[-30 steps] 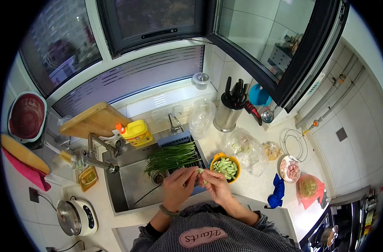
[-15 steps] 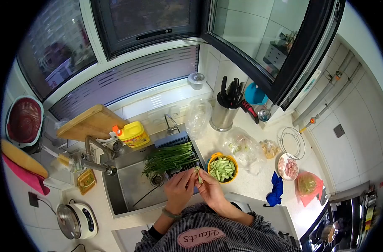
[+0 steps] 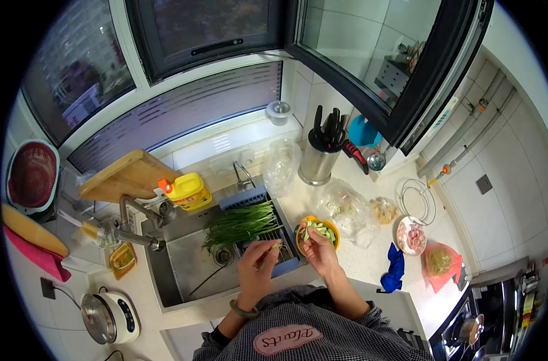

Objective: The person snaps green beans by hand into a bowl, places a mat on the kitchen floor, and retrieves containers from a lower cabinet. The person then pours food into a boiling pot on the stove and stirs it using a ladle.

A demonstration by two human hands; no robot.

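Observation:
My left hand (image 3: pixel 257 268) is over the sink's front edge, its fingers pinched on a small green vegetable piece (image 3: pixel 277 246). At the near side of the yellow basket (image 3: pixel 336 242), my right hand (image 3: pixel 319 251) has its fingers closed around a pale green piece (image 3: pixel 308 231). More cut green pieces (image 3: pixel 326 230) lie in that basket, partly hidden by the right hand. Long green stalks (image 3: pixel 241 225) rest across the sink (image 3: pixel 189 253) and its rack, just beyond my left hand.
A knife block (image 3: pixel 318 162), clear plastic bags (image 3: pixel 346 210), a plate of meat (image 3: pixel 411 236), a blue cloth (image 3: pixel 393 269) and a red bag (image 3: pixel 440 265) are to the right. A yellow bottle (image 3: pixel 189 191), faucet (image 3: pixel 143 238) and electric pot (image 3: pixel 110 315) stand left.
My hands, together before, have moved apart. The right hand has gone to the yellow basket with a green piece; the left remains near the sink edge. The view has shifted slightly.

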